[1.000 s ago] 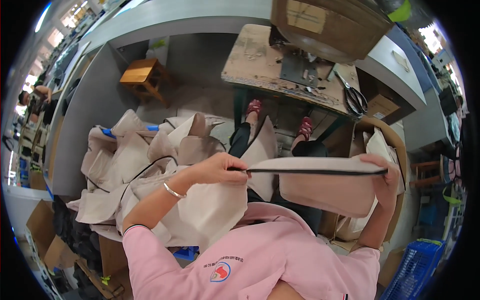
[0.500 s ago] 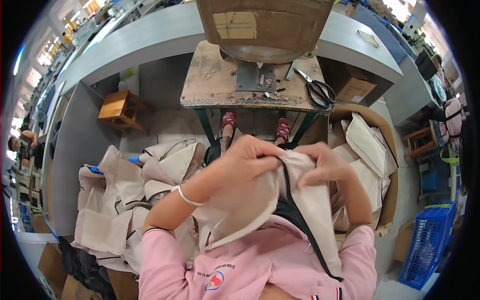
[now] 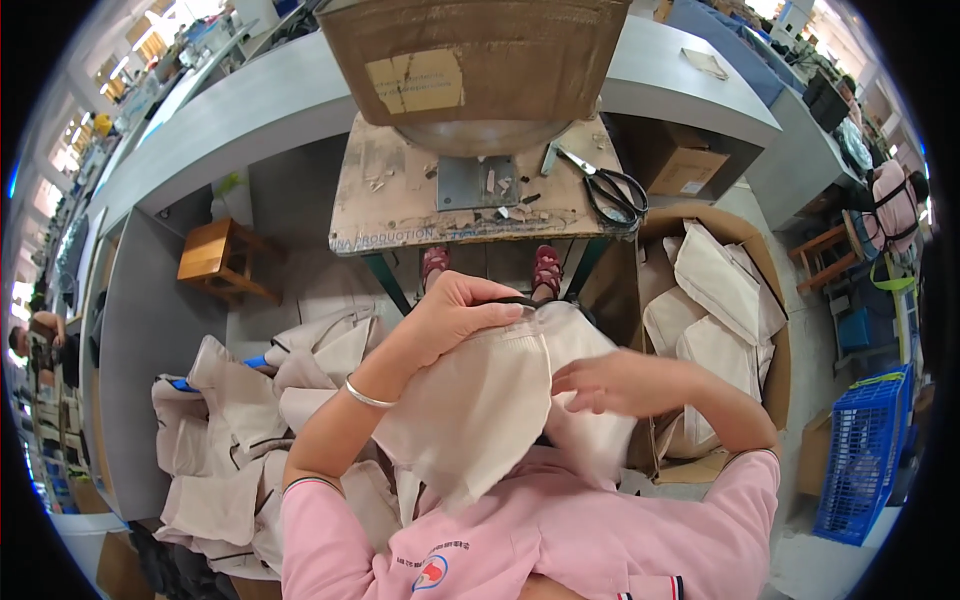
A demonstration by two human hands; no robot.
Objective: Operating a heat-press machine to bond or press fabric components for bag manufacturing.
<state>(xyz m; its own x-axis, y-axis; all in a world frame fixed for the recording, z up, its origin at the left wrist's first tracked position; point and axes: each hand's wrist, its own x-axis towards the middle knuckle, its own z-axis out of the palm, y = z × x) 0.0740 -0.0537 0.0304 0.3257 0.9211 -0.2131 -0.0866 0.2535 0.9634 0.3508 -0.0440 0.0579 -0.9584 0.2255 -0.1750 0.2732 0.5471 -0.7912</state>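
The left hand (image 3: 455,315) grips the top edge of a cream bag (image 3: 480,410) held over the lap; the right hand (image 3: 620,385) lies on it, fingers loose. A cardboard box (image 3: 765,275) at right holds finished bags (image 3: 715,300); more are piled (image 3: 240,430) at left.

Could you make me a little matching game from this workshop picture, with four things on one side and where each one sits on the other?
Things:
1. scissors
2. wooden stool
3. blue crate
4. cream cloth bag

Places:
A. on the floor at the far right
B. in the person's two hands
C. on the worn worktable, right side
D. on the floor left of the worktable

Pairs: 1-C, 2-D, 3-A, 4-B
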